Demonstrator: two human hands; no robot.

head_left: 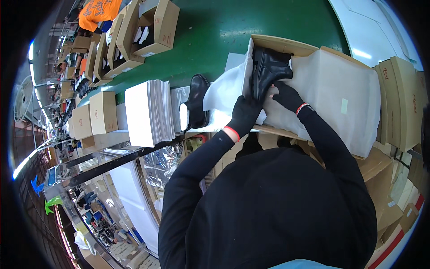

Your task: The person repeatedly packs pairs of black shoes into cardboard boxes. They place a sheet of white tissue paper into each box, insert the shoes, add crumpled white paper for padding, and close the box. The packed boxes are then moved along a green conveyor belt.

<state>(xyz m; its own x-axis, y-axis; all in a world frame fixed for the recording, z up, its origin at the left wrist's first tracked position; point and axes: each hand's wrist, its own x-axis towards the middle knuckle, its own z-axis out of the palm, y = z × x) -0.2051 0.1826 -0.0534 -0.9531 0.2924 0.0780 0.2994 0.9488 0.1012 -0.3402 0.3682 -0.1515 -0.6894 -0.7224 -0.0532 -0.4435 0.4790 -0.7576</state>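
The black boot [268,71] lies on its side in the box [307,48], at the box's left end, its sole along the left wall and its toe toward me. My left hand [244,115] is at the toe, beside that wall; I cannot tell whether its fingers grasp the boot or merely rest there. My right hand [287,97] is by the instep, fingers parted and clasping nothing, the forefinger reaching to the boot. I wear black gloves on both. White tissue [331,89] lines the box and spills over its front edge; more tissue [226,92] hangs outside the left wall. The box sits at the near edge of the green bench [215,27]. Left along that edge lie a second boot [197,101], then a paper stack [150,112], then closed boxes [103,112]. Open boxes [156,29] stand toward the bench's far left, near a person in orange [99,12]. More closed boxes [396,103] stand to the right.
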